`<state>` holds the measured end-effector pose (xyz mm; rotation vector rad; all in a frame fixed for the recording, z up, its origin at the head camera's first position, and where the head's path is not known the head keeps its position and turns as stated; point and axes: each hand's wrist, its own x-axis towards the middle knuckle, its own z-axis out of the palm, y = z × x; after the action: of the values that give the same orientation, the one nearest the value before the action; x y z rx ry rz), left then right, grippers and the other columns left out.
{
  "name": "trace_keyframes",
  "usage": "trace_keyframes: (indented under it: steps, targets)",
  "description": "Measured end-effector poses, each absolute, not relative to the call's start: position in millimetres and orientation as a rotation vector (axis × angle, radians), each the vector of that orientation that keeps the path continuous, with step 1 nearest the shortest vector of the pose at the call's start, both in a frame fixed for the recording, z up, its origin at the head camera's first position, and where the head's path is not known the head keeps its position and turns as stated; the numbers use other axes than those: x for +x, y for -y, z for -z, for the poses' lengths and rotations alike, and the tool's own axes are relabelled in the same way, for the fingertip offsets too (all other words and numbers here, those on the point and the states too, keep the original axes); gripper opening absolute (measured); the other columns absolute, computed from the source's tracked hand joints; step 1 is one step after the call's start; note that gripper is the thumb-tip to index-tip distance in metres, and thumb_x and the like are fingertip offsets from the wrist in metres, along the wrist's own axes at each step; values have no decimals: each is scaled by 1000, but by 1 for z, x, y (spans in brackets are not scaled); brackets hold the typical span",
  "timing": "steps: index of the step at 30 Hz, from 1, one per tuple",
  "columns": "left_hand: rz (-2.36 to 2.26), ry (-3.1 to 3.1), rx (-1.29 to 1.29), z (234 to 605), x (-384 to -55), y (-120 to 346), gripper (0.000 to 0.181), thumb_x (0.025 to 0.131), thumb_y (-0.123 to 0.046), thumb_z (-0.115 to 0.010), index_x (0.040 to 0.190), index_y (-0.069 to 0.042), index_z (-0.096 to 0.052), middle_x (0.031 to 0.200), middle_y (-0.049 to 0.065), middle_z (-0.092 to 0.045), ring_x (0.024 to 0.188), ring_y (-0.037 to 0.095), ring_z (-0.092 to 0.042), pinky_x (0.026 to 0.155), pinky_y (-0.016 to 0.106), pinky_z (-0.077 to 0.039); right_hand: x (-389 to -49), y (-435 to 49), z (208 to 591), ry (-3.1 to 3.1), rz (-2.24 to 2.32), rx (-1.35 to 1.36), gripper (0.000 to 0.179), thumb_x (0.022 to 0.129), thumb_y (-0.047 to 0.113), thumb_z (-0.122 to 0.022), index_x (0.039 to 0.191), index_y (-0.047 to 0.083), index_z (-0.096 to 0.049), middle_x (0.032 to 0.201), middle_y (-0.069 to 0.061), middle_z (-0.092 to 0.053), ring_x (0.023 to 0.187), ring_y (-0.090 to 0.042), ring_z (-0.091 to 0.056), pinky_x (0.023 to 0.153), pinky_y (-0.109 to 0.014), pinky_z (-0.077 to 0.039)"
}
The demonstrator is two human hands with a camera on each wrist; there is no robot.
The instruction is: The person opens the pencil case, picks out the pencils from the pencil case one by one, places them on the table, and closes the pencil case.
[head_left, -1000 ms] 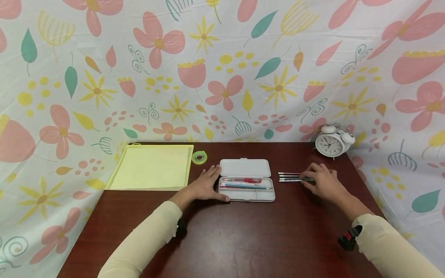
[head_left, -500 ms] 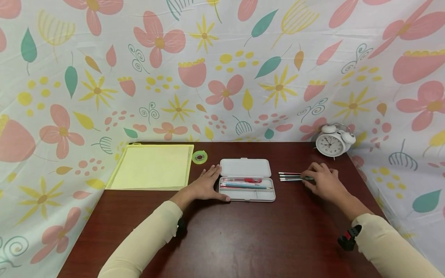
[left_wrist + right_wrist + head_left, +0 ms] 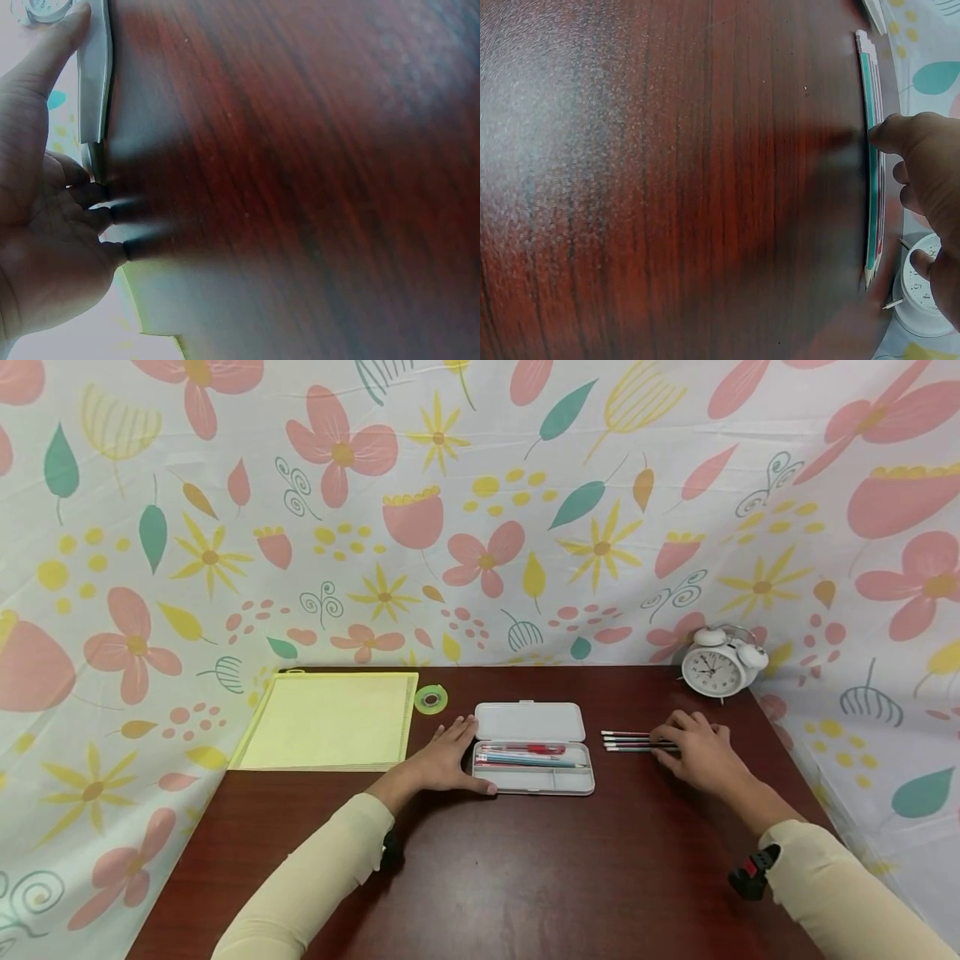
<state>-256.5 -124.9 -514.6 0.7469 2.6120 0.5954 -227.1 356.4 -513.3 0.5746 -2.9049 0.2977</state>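
An open white pencil case [image 3: 528, 727] lies mid-table, with a red pen [image 3: 546, 749] and light-blue pencils [image 3: 517, 760] in its rear compartment. My left hand [image 3: 442, 760] rests at the case's left end, fingers fairly straight and spread, thumb along the front corner. In the left wrist view the thumb lies along the case [image 3: 94, 82]. To the right of the case, several pencils lie side by side with white eraser ends [image 3: 609, 741] pointing left. My right hand [image 3: 693, 750] pinches these between thumb and fingers; the right wrist view shows a green pencil [image 3: 871, 172] nearest the thumb.
A yellow-edged folder [image 3: 330, 722] lies at the back left, with a green tape roll [image 3: 431, 699] beside it. A white twin-bell alarm clock [image 3: 716, 668] stands at the back right, behind my right hand. Flowered cloth [image 3: 480, 527] hangs around the table's back and sides.
The pencils under my right hand lie slightly more evenly lined up than a second ago. The left hand and the case stay where they were.
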Motion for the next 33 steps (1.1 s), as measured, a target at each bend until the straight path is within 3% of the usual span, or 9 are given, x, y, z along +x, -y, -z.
trace_keyframes:
  steps: [11, 24, 33]
  targets:
    - [-608, -2616, 740, 515, -257, 125, 139, 86, -74, -83, 178, -5, -6, 187, 18, -8, 176, 35, -4, 142, 59, -7, -231, -341, 508, 2890, -358, 583, 18, 99, 20, -83, 117, 16, -80, 115, -8, -65, 107, -33, -57, 89, -77, -43]
    - [-623, -2601, 733, 513, -256, 125, 138, 86, -72, -83, 178, -5, -6, 188, 17, -6, 176, 35, -2, 142, 59, -6, -240, -279, 494, 2909, -381, 734, 26, 102, 26, -81, 125, 15, -80, 123, -7, -68, 118, -32, -61, 98, -77, -43]
    - [-639, -2598, 731, 516, -258, 126, 141, 84, -79, -81, 178, -6, -6, 188, 16, -6, 176, 35, -3, 142, 58, -5, -234, -234, 493, 2866, -415, 949, 20, 101, 27, -83, 119, 18, -81, 115, -2, -70, 104, -21, -58, 94, -69, -45]
